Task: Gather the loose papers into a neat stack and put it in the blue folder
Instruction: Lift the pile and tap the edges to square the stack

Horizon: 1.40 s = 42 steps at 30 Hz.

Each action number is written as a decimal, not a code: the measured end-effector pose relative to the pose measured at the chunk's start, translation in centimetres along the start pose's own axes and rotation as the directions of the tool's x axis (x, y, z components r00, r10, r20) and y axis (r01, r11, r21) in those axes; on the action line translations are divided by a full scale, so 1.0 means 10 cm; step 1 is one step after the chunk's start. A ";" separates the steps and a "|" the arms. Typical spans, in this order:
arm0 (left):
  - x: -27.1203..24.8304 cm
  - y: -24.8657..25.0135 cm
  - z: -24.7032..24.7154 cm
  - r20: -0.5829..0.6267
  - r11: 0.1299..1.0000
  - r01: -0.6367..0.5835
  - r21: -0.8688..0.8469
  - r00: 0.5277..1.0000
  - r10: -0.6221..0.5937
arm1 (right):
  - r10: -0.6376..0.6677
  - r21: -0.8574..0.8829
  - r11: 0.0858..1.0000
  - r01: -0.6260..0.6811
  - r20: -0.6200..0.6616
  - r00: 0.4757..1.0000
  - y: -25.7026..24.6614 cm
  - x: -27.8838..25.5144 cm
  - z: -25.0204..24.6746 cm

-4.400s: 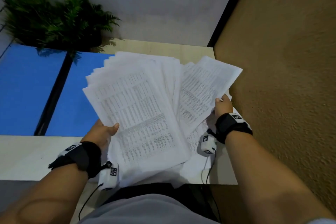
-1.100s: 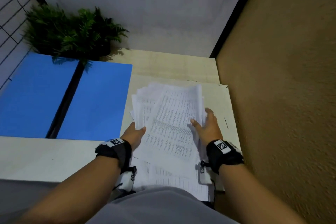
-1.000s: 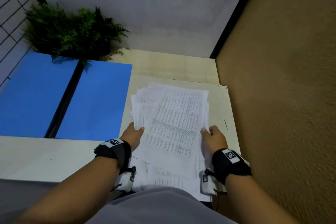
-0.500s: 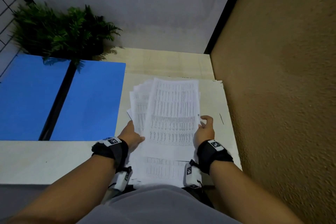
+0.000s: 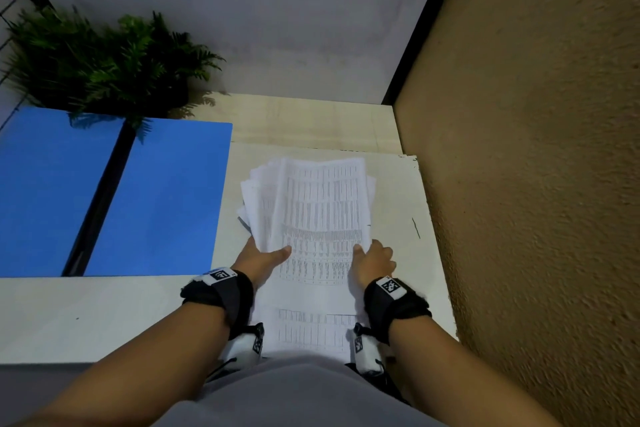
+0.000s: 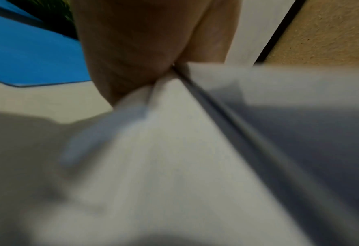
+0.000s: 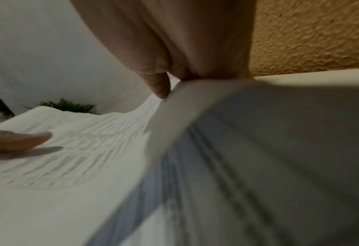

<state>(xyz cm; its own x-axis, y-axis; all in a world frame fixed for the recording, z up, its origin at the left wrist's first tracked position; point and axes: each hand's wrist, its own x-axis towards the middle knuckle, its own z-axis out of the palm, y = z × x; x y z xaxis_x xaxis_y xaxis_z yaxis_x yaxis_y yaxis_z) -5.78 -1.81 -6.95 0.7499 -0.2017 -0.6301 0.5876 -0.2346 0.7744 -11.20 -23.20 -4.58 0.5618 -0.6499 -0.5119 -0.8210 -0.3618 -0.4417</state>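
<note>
- My left hand grips the left edge of the papers, thumb lying on the top sheet and the other fingers hidden under the pile.
- My right hand grips the right edge; the right wrist view shows its thumb pinching down on the bundle's edge.
- The papers sit between my two hands, their near end toward my body and their far end pointing to 12 o'clock over the counter. I cannot tell whether the pile rests on the counter or is lifted off it.
- Progress, as I judge it: the sheets are gathered into one bundle, so collecting looks done. Neatness is not: corners fan out along the left side at 10 o'clock, and one sheet sticks out toward me at 6 o'clock.
- Left to do: square the edges, then carry the pile to the folder, which lies open and flat at 9 to 10 o'clock, well apart from the papers, with nothing in it yet.
- Count: two hands, one bundle of papers (many sheets, too overlapped to number), one blue folder showing two panels either side of a dark spine, one plant at 11 o'clock.
</note>
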 end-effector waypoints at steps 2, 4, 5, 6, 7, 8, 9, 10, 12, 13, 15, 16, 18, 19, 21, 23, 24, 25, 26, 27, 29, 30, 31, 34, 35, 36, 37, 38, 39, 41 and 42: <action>-0.01 0.04 0.06 0.005 0.999 -0.052 0.012 0.999 0.052 | -0.035 0.107 0.994 0.028 0.070 0.997 0.05 -0.01 0.04; -0.10 0.18 0.08 -0.013 0.997 -0.083 0.001 0.996 0.083 | -0.015 0.366 0.929 -0.046 0.162 0.987 0.13 -0.01 -0.01; -0.13 0.25 0.08 -0.009 0.995 -0.100 -0.001 0.995 0.100 | -0.005 0.475 0.875 -0.096 0.205 0.979 0.16 -0.01 -0.09; -0.15 0.31 0.08 0.004 0.993 -0.115 -0.019 0.993 0.115 | -0.012 0.559 0.819 -0.128 0.239 0.971 0.17 0.02 -0.19; -0.19 0.39 0.07 0.015 0.991 -0.127 -0.044 0.992 0.128 | -0.032 0.619 0.772 -0.142 0.261 0.965 0.17 0.04 -0.29; -0.22 0.49 0.06 0.024 0.987 -0.142 -0.072 0.989 0.144 | -0.056 0.662 0.735 -0.147 0.275 0.960 0.16 0.06 -0.41; -0.25 0.58 0.04 0.030 0.984 -0.151 -0.097 0.988 0.155 | -0.111 0.704 0.696 -0.139 0.297 0.948 0.12 0.05 -0.54; -0.28 0.67 0.04 0.038 0.979 -0.160 -0.125 0.985 0.166 | -0.191 0.748 0.652 -0.125 0.322 0.927 0.07 0.06 -0.64; -0.36 0.90 0.04 0.052 0.966 -0.211 -0.148 0.974 0.220 | -0.365 0.818 0.571 -0.073 0.332 0.870 -0.06 0.00 -0.86; -0.42 1.04 0.05 0.062 0.956 -0.256 -0.140 0.962 0.267 | -0.409 0.841 0.540 -0.025 0.289 0.865 -0.15 -0.05 -0.97; -0.50 1.30 0.06 0.065 0.925 -0.351 -0.145 0.929 0.363 | -0.444 0.879 0.469 0.081 0.156 0.883 -0.37 -0.16 -1.21; -0.54 1.43 0.07 0.047 0.906 -0.396 -0.153 0.912 0.407 | -0.443 0.885 0.446 0.133 0.089 0.892 -0.47 -0.19 -1.31; -0.54 1.65 0.05 -0.011 0.864 -0.479 -0.155 0.875 0.483 | -0.436 0.853 0.445 0.274 -0.061 0.898 -0.63 -0.24 -1.44; -0.52 1.71 0.03 -0.040 0.844 -0.513 -0.157 0.857 0.514 | -0.451 0.824 0.450 0.346 -0.125 0.884 -0.68 -0.25 -1.48; -0.52 1.80 0.00 -0.074 0.817 -0.551 -0.170 0.834 0.547 | -0.459 0.792 0.454 0.407 -0.184 0.869 -0.73 -0.32 -1.54; -0.52 1.83 -0.03 -0.066 0.797 -0.576 -0.184 0.816 0.574 | -0.457 0.795 0.451 0.405 -0.184 0.870 -0.73 -0.39 -1.57; -0.52 1.81 -0.04 -0.050 0.797 -0.577 -0.181 0.814 0.578 | -0.460 0.798 0.449 0.401 -0.178 0.870 -0.70 -0.40 -1.57; -0.52 1.79 -0.05 -0.028 0.799 -0.575 -0.175 0.814 0.580 | -0.487 0.798 0.447 0.404 -0.161 0.858 -0.66 -0.40 -1.55; -0.51 1.77 -0.06 0.003 0.803 -0.570 -0.173 0.815 0.579 | -0.513 0.802 0.442 0.402 -0.142 0.847 -0.64 -0.40 -1.54; -0.50 1.74 -0.06 0.029 0.809 -0.562 -0.171 0.818 0.574 | -0.523 0.808 0.446 0.385 -0.114 0.845 -0.60 -0.41 -1.52; -0.50 1.71 -0.07 0.075 0.818 -0.549 -0.170 0.821 0.566 | -0.503 0.819 0.477 0.318 -0.042 0.863 -0.54 -0.39 -1.49; -0.51 1.70 -0.07 0.095 0.816 -0.550 -0.181 0.816 0.571 | -0.496 0.818 0.496 0.293 -0.011 0.868 -0.51 -0.37 -1.47; -0.54 1.71 -0.06 0.106 0.807 -0.558 -0.193 0.806 0.583 | -0.499 0.813 0.512 0.278 0.019 0.866 -0.50 -0.37 -1.47; -0.58 1.72 -0.04 0.138 0.800 -0.560 -0.218 0.793 0.593 | -0.512 0.816 0.518 0.258 0.054 0.857 -0.50 -0.40 -1.47; -0.59 1.72 -0.04 0.147 0.799 -0.560 -0.221 0.791 0.594 | -0.521 0.820 0.503 0.272 0.037 0.852 -0.51 -0.40 -1.47; -0.60 1.73 -0.04 0.149 0.797 -0.562 -0.219 0.789 0.597 | -0.541 0.829 0.475 0.294 0.011 0.841 -0.52 -0.41 -1.49; -0.60 1.73 -0.04 0.145 0.795 -0.563 -0.225 0.788 0.599 | -0.562 0.835 0.449 0.317 -0.011 0.827 -0.54 -0.41 -1.51; -0.61 1.73 -0.06 0.132 0.789 -0.568 -0.234 0.785 0.605 | -0.575 0.841 0.430 0.330 -0.027 0.818 -0.54 -0.41 -1.53; -0.61 1.72 -0.07 0.119 0.782 -0.575 -0.240 0.782 0.612 | -0.582 0.840 0.422 0.341 -0.038 0.812 -0.54 -0.41 -1.55; -0.61 1.72 -0.09 0.109 0.778 -0.582 -0.237 0.780 0.616 | -0.584 0.832 0.428 0.351 -0.041 0.810 -0.53 -0.39 -1.56; -0.62 1.72 -0.09 0.111 0.778 -0.584 -0.232 0.779 0.617 | -0.587 0.831 0.439 0.343 -0.024 0.809 -0.53 -0.38 -1.56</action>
<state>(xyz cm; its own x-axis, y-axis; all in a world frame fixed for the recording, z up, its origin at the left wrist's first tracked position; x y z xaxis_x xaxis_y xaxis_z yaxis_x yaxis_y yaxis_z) -0.10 -3.75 10.30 0.9129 -0.4078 -0.0190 0.0901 0.1558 0.9837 -10.56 -29.20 11.18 0.9342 -0.3293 -0.1370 -0.0827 0.1736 -0.9813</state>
